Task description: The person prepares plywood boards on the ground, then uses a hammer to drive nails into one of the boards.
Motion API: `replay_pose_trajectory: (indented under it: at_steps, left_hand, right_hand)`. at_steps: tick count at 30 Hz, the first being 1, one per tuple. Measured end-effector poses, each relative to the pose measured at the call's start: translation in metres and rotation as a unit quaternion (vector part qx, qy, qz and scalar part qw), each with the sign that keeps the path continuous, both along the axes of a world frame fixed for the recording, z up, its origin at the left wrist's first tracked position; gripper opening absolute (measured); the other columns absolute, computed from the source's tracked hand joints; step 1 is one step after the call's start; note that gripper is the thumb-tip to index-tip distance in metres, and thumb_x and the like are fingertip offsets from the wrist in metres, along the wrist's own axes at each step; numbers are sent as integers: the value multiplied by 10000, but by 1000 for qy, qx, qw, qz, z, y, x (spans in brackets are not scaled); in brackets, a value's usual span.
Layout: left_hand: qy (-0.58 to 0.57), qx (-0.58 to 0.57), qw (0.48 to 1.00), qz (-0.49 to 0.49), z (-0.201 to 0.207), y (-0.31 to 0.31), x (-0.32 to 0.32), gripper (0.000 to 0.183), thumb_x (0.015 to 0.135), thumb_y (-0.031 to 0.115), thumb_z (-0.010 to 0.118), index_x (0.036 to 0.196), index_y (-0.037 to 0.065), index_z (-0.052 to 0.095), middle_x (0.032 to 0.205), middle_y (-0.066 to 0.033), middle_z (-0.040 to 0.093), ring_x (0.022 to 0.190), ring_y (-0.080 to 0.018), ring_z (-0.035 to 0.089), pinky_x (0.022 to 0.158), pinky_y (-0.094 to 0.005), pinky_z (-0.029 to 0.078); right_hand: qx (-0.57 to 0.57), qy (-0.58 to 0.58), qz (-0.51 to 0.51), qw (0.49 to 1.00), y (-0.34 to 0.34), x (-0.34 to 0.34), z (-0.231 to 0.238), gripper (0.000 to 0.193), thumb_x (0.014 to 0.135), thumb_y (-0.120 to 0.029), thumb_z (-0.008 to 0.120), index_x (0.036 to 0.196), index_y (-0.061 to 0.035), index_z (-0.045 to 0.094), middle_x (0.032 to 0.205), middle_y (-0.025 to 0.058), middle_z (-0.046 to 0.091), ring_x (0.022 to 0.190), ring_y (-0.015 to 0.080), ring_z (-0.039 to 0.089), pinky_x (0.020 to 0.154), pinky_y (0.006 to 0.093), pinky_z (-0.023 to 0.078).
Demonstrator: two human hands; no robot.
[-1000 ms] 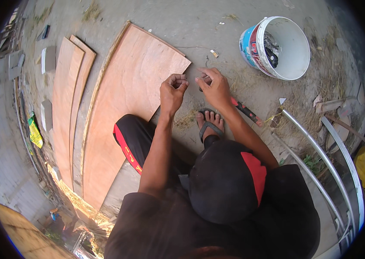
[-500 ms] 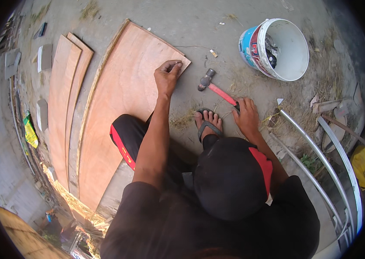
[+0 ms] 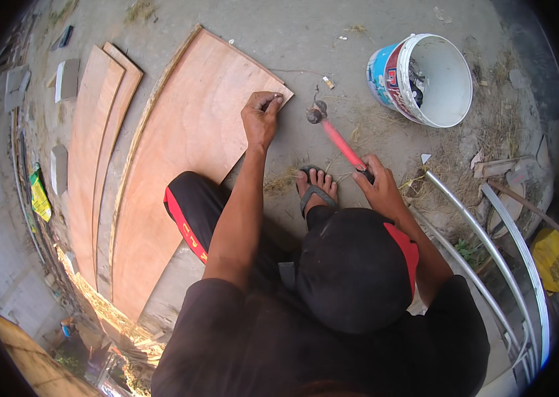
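My right hand [image 3: 380, 187] grips the dark end of a hammer [image 3: 344, 145] with a red handle. Its round metal head is slightly blurred and points toward the corner of a curved plywood sheet [image 3: 193, 112]. Over that corner, my left hand [image 3: 260, 122] is closed in a pinch, with thumb and forefinger together near the edge. Whatever is between those fingertips is too small to make out. A gap of bare ground lies between the hammer head and my left hand.
Two narrower plywood pieces [image 3: 91, 139] lie at the left. A white paint bucket [image 3: 435, 79] with dark things inside stands tilted-looking at the far right. Metal tubes [image 3: 481, 228] curve along the right, near a yellow bag [image 3: 551, 261]. My sandalled foot [image 3: 318, 188] is between my arms.
The hammer head has come up from the ground and swung slightly farther away, with my right hand turning around the handle. My left hand has shifted slightly right along the plywood corner, still pinched.
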State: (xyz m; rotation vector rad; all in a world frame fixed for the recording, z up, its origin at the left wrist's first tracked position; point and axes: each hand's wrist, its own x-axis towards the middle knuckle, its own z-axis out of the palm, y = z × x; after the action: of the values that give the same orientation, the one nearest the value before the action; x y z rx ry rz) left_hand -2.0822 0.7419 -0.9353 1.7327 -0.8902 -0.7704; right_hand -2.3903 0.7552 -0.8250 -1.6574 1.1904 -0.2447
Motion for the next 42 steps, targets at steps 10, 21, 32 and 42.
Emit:
replay_pose_trajectory:
  at_steps: [10, 21, 32, 42]
  left_hand:
    - [-23, -1, 999, 48, 3, -2, -13, 114, 895, 84, 751, 954, -11, 774, 969, -103, 716, 912, -204, 678, 837, -304, 513]
    - [-117, -18, 992, 49, 3, -3, -15, 103, 847, 3, 747, 948, 8, 767, 879, -105, 671, 757, -215, 645, 710, -327, 515]
    - [-118, -28, 992, 46, 0, 0, -12, 114, 814, -1, 752, 927, 11, 766, 868, -117, 665, 751, -234, 648, 704, -337, 514]
    - [-91, 8, 996, 17, 8, -4, -12, 113, 860, 75, 757, 942, 6, 792, 955, -114, 716, 846, -223, 678, 779, -335, 525]
  right_hand:
    - [41, 11, -29, 999, -9, 14, 3, 245, 1036, -205, 545, 1130, 22, 550, 736, 233, 604, 690, 430, 649, 605, 444, 458]
    - [-93, -40, 34, 994, -12, 63, 14, 207, 1054, -185, 518, 1143, -1, 543, 755, 239, 634, 738, 483, 644, 631, 489, 478]
    - [-92, -2, 45, 995, -12, 74, 13, 259, 1062, -249, 518, 1133, 0, 517, 803, 292, 649, 776, 519, 640, 656, 572, 464]
    - [-71, 52, 10, 996, -27, 73, 1, 294, 1073, -282, 479, 1112, 5, 528, 762, 307, 654, 783, 532, 649, 678, 595, 482]
